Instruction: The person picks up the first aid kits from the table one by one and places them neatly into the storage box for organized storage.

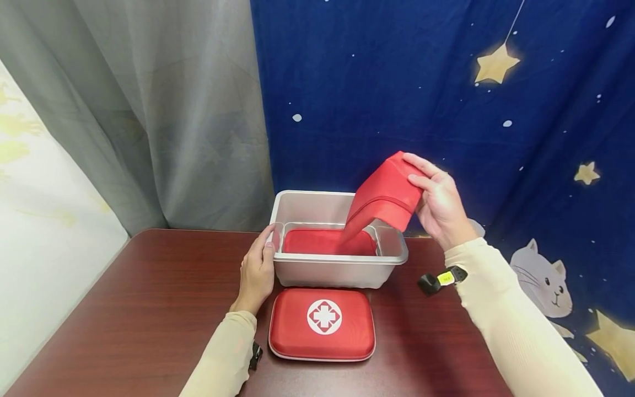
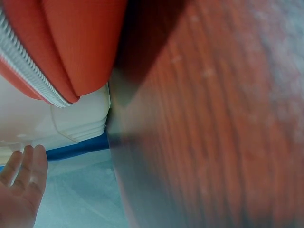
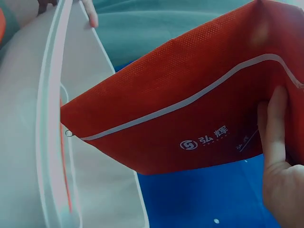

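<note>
Table (image 1: 163, 309) in reddish-brown wood grain spans the lower part of the head view, its rounded far left corner near a white surface (image 1: 49, 182) with yellow marks at the left edge of the frame. A grey curtain (image 1: 198, 110) hangs at upper left; a blue curtain (image 1: 367, 94) covers the upper middle and right, with gold stars, white specks and a pale cat (image 1: 543, 278) at lower right.

A grey bin (image 1: 337, 273), rectangular and open at the top, stands upright in the middle of the frame near the table's far edge. A flat red item (image 1: 310, 241) with rounded corners lies in it. Just in front, lower middle, sits a closed red case (image 1: 342, 344) bearing a white cross in a circle.

The left hand (image 1: 255, 275) rests at the bin's left end, its fingers nearly straight and set against it. The right hand (image 1: 441, 209), right of centre, pinches the upper corner of a red pouch (image 1: 384, 193) between thumb and fingers. The pouch tilts down to the left, its lower end hanging over the bin; in the right wrist view it shows a pale strip and white lettering. Cream sleeves (image 1: 511, 309) cover both forearms.
</note>
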Available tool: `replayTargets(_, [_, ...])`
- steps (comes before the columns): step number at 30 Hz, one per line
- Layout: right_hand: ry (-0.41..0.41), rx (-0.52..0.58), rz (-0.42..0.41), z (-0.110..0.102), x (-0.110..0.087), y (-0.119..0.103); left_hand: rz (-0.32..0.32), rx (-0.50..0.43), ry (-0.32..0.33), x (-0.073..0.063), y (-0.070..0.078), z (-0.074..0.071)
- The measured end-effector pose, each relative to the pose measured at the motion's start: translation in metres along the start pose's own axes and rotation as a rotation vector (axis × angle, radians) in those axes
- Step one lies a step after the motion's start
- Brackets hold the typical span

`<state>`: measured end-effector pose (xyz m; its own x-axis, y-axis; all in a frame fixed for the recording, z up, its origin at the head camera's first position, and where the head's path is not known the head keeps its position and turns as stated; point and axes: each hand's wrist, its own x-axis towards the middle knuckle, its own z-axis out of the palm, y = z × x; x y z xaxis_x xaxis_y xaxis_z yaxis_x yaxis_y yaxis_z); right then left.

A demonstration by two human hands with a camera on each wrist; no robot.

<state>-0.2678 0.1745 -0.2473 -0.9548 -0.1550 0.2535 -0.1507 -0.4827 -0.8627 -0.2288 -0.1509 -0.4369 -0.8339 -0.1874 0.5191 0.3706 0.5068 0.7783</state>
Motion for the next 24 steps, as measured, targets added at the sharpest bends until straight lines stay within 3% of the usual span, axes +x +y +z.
replayTargets(11, [0.002, -0.064, 0.055, 0.023, 0.005, 0.028, -0.003, 0.000, 0.001, 0.000, 0.000, 0.000])
replayTargets(24, [-0.008, -0.035, 0.114, 0.044, 0.012, 0.054, 0.000, 0.005, 0.000, 0.000, -0.001, 0.000])
